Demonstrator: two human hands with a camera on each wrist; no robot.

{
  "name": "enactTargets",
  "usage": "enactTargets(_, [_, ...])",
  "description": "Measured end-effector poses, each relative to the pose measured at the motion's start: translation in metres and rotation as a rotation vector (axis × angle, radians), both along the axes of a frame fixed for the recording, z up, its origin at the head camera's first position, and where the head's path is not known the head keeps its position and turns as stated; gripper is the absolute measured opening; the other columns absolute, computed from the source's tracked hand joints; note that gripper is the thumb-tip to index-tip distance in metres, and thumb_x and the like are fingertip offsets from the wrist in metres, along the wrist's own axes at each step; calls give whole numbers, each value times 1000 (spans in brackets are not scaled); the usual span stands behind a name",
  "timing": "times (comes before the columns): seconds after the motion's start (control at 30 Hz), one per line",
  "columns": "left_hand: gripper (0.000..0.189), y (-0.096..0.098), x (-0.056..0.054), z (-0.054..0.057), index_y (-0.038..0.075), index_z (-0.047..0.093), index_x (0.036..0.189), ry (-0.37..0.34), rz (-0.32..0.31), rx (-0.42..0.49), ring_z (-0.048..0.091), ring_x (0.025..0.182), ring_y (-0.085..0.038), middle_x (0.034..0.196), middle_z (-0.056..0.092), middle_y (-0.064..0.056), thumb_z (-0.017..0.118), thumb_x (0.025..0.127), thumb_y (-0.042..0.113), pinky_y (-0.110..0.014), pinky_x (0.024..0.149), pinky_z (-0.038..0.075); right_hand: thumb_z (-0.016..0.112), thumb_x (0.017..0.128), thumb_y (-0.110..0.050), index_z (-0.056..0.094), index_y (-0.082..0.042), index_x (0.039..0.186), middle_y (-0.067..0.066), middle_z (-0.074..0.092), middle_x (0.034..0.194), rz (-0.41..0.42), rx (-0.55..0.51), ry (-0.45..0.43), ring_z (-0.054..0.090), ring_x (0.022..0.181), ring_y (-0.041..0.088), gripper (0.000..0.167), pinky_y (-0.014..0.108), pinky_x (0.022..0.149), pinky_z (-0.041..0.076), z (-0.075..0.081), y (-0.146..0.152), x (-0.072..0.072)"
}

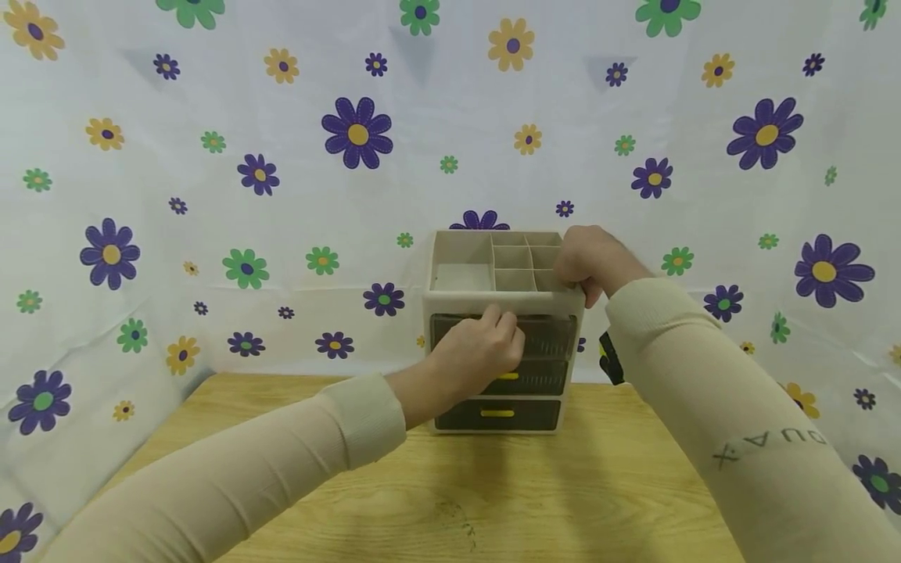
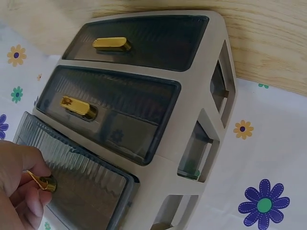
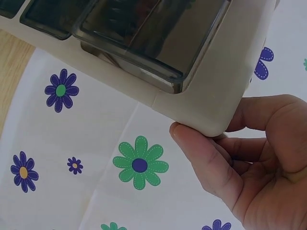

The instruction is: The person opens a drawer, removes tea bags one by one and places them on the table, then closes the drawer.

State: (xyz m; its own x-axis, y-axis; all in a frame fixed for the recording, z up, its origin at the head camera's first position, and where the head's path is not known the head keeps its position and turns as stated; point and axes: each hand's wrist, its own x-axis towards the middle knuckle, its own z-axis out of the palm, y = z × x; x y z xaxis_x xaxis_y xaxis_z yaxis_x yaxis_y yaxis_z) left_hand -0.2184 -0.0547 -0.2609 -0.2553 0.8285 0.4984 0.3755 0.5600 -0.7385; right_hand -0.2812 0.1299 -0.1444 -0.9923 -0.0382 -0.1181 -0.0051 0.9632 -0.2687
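A beige desktop drawer organizer (image 1: 431,303) stands upright on the table, with open compartments on top and three dark see-through drawers below. My left hand (image 1: 479,348) is in front of the top drawer (image 2: 86,184); thumb and fingers pinch its gold handle (image 2: 47,183). That drawer juts slightly out of the frame, as the right wrist view also shows. The middle drawer (image 2: 108,110) and bottom drawer (image 2: 148,40) sit flush, each with a gold handle. My right hand (image 3: 259,163) grips the organizer's top right corner, its thumb on the outer side. In the head view its fingertips are partly hidden.
The wooden table (image 1: 394,500) extends in front of the organizer. Behind it hangs a white cloth (image 1: 310,211) printed with purple, green and orange flowers. A dark strap with a yellow part (image 1: 611,358) shows near the right wrist.
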Motion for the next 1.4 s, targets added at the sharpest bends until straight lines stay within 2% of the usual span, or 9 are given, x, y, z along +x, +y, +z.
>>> enactTargets(0.23, [13,1,12,0,9,74,93,-10,-20,-7,56,68,-14,82,65,-4,62,92,6,-25,51,55,53,89,-2,59,8,102,23,67,87,14,-7,0,70,55,22,17,33,60,60,0,3,0])
enactTargets(0.53, [15,0,28,1,12,71,81,47,-78,4,50,61,-13,74,58,-1,61,90,6,-21,44,48,53,88,-2,59,9,100,23,69,83,30,6,-2,71,54,21,17,32,58,60,1,2,0])
enactTargets(0.7, [16,0,36,4,12,72,83,31,-72,-28,50,59,-11,74,58,-1,60,93,9,-20,43,46,54,88,-2,59,9,101,23,69,85,26,-3,-3,72,56,23,18,34,61,60,1,2,1])
enactTargets(0.9, [18,-1,42,4,12,71,81,28,-68,-29,50,58,-12,74,58,0,60,96,12,-20,43,46,53,88,0,60,10,99,23,69,81,29,1,-4,71,54,22,16,31,56,59,0,1,1])
enactTargets(1.0, [19,1,47,2,12,72,81,44,-94,-10,51,58,-12,73,58,0,60,96,10,-21,43,47,52,87,0,60,10,96,22,69,77,35,9,-7,70,51,21,16,31,55,59,0,1,0])
enactTargets(1.2, [27,10,64,1,11,71,76,87,-195,26,54,60,-14,71,58,-1,53,93,1,-22,44,47,52,86,0,61,9,93,20,69,74,38,44,-4,69,50,19,15,29,53,58,0,1,-2])
enactTargets(1.4, [29,10,73,0,12,71,76,92,-183,20,53,60,-14,71,57,0,50,92,1,-22,43,45,51,86,1,58,9,95,21,69,76,37,44,-11,69,50,19,14,29,55,58,1,1,-1])
